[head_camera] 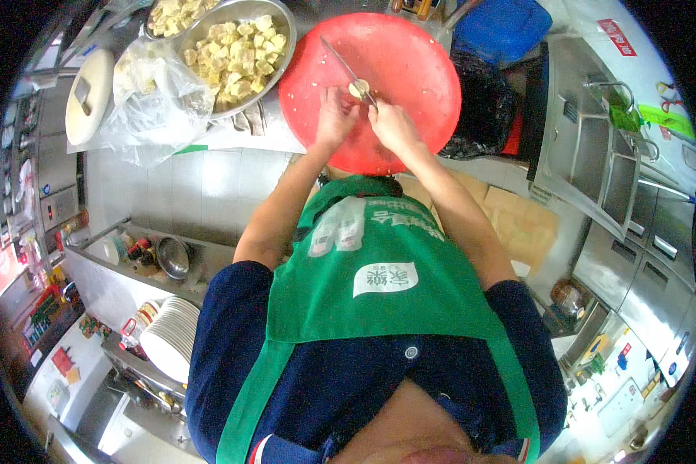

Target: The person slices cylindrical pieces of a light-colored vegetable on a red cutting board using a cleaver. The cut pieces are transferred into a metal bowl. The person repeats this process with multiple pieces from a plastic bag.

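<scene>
A round red cutting board lies before me with small pale crumbs on it. My right hand grips the handle of a kitchen knife, whose blade slants across the board toward the far left. Beside the blade, near the handle end, is a small pale-yellow food piece. Bent fingers of my left hand rest on the board close to this piece; whether they grip it is hard to see. Left of the board, a metal bowl holds many peeled yellowish chunks.
A second bowl of chunks, a clear plastic bag and a white board with a cleaver are at left. On the right are a black plastic bag, a blue lid-like object and a steel sink.
</scene>
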Demonstrator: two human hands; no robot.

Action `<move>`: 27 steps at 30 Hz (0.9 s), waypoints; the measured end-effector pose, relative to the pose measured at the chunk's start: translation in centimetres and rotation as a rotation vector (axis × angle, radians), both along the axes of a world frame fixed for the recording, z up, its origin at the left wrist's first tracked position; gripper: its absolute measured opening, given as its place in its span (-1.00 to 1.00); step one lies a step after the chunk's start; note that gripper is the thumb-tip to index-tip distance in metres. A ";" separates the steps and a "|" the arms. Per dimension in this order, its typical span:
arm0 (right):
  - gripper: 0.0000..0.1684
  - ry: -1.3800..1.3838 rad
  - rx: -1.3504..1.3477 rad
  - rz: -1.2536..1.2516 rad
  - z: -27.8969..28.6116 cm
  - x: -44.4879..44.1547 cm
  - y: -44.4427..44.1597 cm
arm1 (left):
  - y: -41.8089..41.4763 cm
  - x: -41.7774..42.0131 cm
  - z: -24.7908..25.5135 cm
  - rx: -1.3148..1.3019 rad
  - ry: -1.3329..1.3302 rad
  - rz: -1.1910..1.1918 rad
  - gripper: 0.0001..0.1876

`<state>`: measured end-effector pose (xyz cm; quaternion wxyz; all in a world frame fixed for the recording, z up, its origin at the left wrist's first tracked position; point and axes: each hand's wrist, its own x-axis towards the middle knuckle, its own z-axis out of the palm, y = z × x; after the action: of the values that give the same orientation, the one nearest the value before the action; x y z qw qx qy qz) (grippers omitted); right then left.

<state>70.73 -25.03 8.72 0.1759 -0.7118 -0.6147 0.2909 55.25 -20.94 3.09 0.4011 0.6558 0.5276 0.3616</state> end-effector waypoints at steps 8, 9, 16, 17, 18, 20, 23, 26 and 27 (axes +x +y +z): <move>-0.60 -0.021 -0.029 0.027 0.5 0.1 0.6 | 1.0 0.0 -0.5 0.158 0.059 0.035 -0.55; -0.60 0.000 -0.036 0.014 0.6 -0.1 0.0 | 0.6 -0.1 -0.5 0.170 0.067 0.049 -0.54; -0.56 0.151 -0.025 0.008 0.1 0.4 1.5 | 1.8 -0.3 -0.7 0.181 0.067 -0.041 -0.65; -0.55 0.257 0.001 -0.012 -0.2 1.0 1.0 | 1.8 -0.7 -0.8 0.138 0.071 -0.047 -0.67; -0.56 0.319 -0.004 -0.074 -0.7 1.4 0.3 | 1.9 -1.2 -0.9 0.096 0.077 -0.045 -0.69; -0.58 0.436 -0.025 -0.198 -1.4 2.6 -2.6 | 1.1 -2.0 -0.1 0.053 0.094 -0.024 -0.68; -0.71 0.938 -0.150 -0.520 -1.1 5.4 -7.0 | 1.5 -2.2 0.6 0.210 0.189 0.008 -0.64; -0.49 1.010 -0.125 -0.595 -3.2 9.4 -12.1 | 3.2 -0.9 1.4 0.349 0.159 -0.056 -0.57; -0.46 1.062 -0.149 -0.626 -4.1 10.8 -14.1 | 3.7 -0.4 1.4 0.370 0.119 -0.093 -0.55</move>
<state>81.51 -39.10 4.60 0.4844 -0.6267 -0.1836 0.5822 54.87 -17.19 4.47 0.2582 0.7622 0.4440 0.3939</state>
